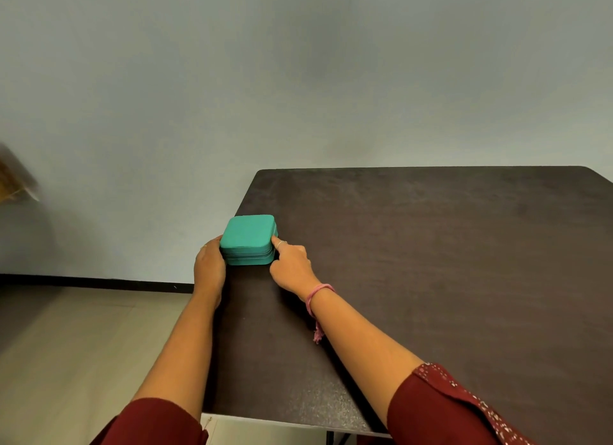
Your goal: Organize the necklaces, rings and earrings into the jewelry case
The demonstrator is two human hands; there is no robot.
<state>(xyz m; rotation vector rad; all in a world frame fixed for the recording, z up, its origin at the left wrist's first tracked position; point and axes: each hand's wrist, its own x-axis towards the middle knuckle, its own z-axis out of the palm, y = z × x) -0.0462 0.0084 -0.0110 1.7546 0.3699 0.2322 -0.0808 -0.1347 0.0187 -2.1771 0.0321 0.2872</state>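
Head view, one frame. Item: jewelry case point(248, 237), held between two hands at the left edge of a dark table point(431, 262), near the far left corner.

Position relative to grip: the case sits directly between the hands, its left side against the left hand point(209, 267), its right near corner against the right hand point(292, 267). Base flat on the tabletop, lid uppermost.

Appearance: teal-green, roughly square with rounded corners, fine-textured lid. A darker seam runs round the side wall, dividing it into stacked bands. The case is closed; nothing of its interior shows.

Grip, left: palm and fingers lie along the left wall of the case, thumb at the near left corner. The fingers are hidden behind the case, so how far they curl cannot be told. A thin ring shows on one finger.

Grip, right: index finger extended, tip touching the right upper edge of the case; a thin ring point(281, 243) sits on that finger. The other fingers are folded under, the knuckles just beside the case's near right corner.

Surroundings: pink thread bracelet point(318, 292) on the right wrist, its tail hanging; dark red sleeves point(438, 408) on both upper arms; pale wall point(298, 79) behind; light floor point(83, 345) left of the table.
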